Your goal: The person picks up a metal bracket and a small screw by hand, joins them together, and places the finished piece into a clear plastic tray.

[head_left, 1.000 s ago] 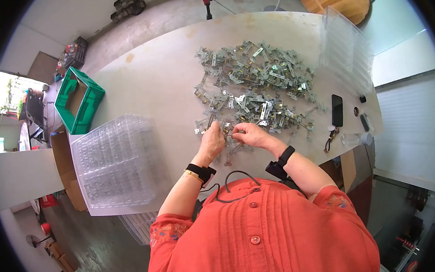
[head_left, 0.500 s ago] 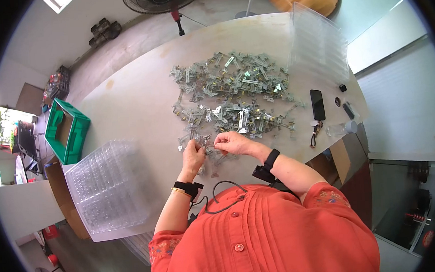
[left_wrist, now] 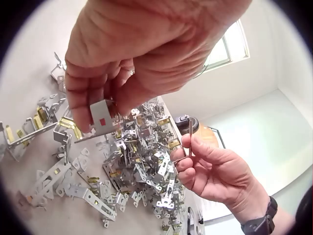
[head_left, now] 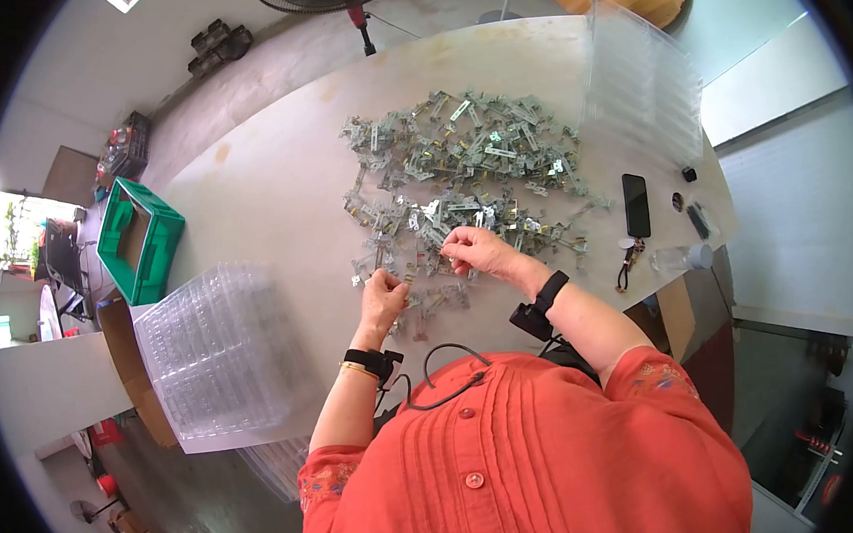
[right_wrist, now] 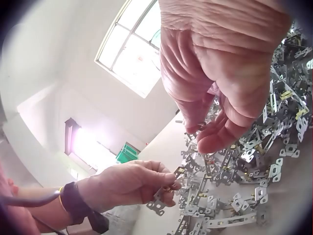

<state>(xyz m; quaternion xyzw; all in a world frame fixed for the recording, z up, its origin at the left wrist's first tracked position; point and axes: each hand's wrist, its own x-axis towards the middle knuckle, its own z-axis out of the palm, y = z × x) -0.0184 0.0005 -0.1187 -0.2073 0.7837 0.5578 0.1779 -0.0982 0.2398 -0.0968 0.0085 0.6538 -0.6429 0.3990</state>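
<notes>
In the head view my left hand (head_left: 382, 303) is at the near left edge of a heap of metal brackets (head_left: 458, 147). It pinches a flat metal bracket with a small square hole (left_wrist: 101, 117) between thumb and fingers; the right wrist view shows the bracket's lobed end (right_wrist: 156, 207) below the fingers. My right hand (head_left: 484, 251) hovers over the near side of the heap, apart from the left. Thumb and fingertips pinch a thin metal piece (left_wrist: 190, 128), seen edge-on in the left wrist view. Brass-coloured bits show among the loose brackets.
Clear plastic trays (head_left: 222, 352) are stacked at the table's left, with more trays (head_left: 640, 82) at the far right. A green crate (head_left: 142, 240) stands beyond the left edge. On the right lie a phone (head_left: 636, 205), a keychain (head_left: 630, 264) and a clear bottle (head_left: 682, 258).
My right hand has drawn away from the left, toward the heap, with a thin metal piece in its fingers. The left hand keeps its place by the near brackets. The head view has shifted.
</notes>
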